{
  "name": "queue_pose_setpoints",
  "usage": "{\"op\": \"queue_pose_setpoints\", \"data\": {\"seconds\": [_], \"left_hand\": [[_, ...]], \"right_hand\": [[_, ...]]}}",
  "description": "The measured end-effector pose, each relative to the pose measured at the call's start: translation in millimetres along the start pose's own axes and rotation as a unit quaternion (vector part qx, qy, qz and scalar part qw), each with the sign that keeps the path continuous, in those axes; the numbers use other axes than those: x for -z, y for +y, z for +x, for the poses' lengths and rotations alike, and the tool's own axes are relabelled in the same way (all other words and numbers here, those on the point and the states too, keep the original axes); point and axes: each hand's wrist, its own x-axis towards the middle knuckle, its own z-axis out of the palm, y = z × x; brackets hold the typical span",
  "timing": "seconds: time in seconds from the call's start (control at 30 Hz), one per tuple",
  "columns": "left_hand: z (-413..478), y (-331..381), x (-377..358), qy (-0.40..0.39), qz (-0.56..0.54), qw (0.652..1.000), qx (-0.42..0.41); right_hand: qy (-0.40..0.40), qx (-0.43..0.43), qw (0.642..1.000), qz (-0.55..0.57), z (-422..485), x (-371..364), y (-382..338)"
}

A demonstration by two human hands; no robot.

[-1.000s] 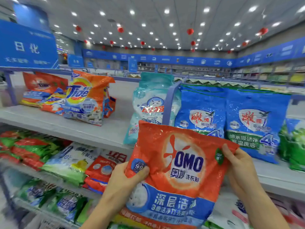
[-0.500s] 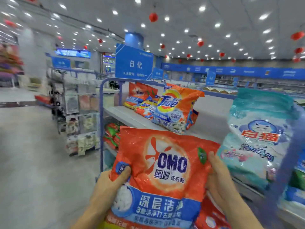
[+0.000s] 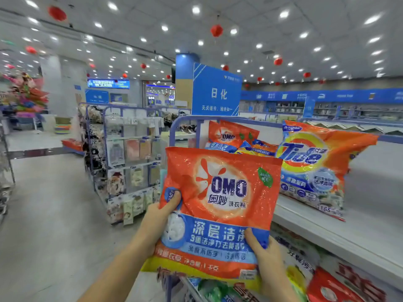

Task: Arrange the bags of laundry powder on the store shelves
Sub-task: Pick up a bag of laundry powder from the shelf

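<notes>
Thumbs in front, the left hand [image 3: 160, 223] pinched the bag [image 3: 220, 192] at its left edge and the right hand [image 3: 269, 264] pinched its lower corner, holding it upright before the shelf [image 3: 322, 234] end. Such shallow pinches might let the slick film slip, or the bag could topple the leaning bag [image 3: 314, 171].

We see a bright, evenly lit store; light falls from rows of round white recessed ceiling lights [image 3: 195, 10], blooming into soft ovals. Shadows weak. The glossy orange plastic bag of laundry powder [image 3: 222, 192] shows fine white glare specks on its crinkled upper front; its print reads sharp. Smear at left: the pink and red flower display [image 3: 26, 92] is blurred. Wide-angle distortion bends the flat pale grey store shelf [image 3: 375, 203] and ceiling lines near edges.
</notes>
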Motion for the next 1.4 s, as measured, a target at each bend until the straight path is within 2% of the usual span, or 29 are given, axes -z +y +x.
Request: {"op": "queue_pose_setpoints", "data": {"seconds": [0.1,0.2,0.37,0.5,0.57,0.67,0.9,1.07,1.23,1.33,1.4], "left_hand": [[49,7,20,-0.035,0.007,0.999,0.031],[101,14,33,-0.067,0.023,0.997,0.021],[195,16,38,-0.127,-0.013,0.991,-0.028],[255,17,24,-0.192,0.050,0.978,-0.061],[289,22,9,-0.193,0.077,0.973,-0.103],[344,33,-14,-0.185,0.075,0.972,-0.124],[461,21,-41,-0.219,0.056,0.971,-0.079],[526,6,-58,-0.242,0.027,0.970,-0.021],[569,-7,-75,-0.194,0.018,0.981,0.016],[585,-18,-77,-0.130,0.124,0.983,-0.026],[592,-26,-74,-0.093,0.156,0.983,-0.034]], "right_hand": [[0.012,0.023,1.000,0.004,34,-31,-6],[0.041,0.052,0.998,0.000,67,-55,-15],[0.095,0.107,0.990,-0.013,137,-73,-27],[0.124,0.151,0.980,-0.023,205,-78,-40],[0.128,0.159,0.979,-0.028,240,-78,-49],[0.130,0.159,0.978,-0.034,291,-81,-68],[0.185,0.139,0.970,-0.069,393,-79,-84],[0.244,0.112,0.961,-0.069,435,-86,-70],[0.288,0.091,0.950,-0.078,467,-93,-55],[0.304,0.076,0.948,-0.065,482,-98,-39],[0.302,0.051,0.948,-0.089,489,-100,-24]]}}
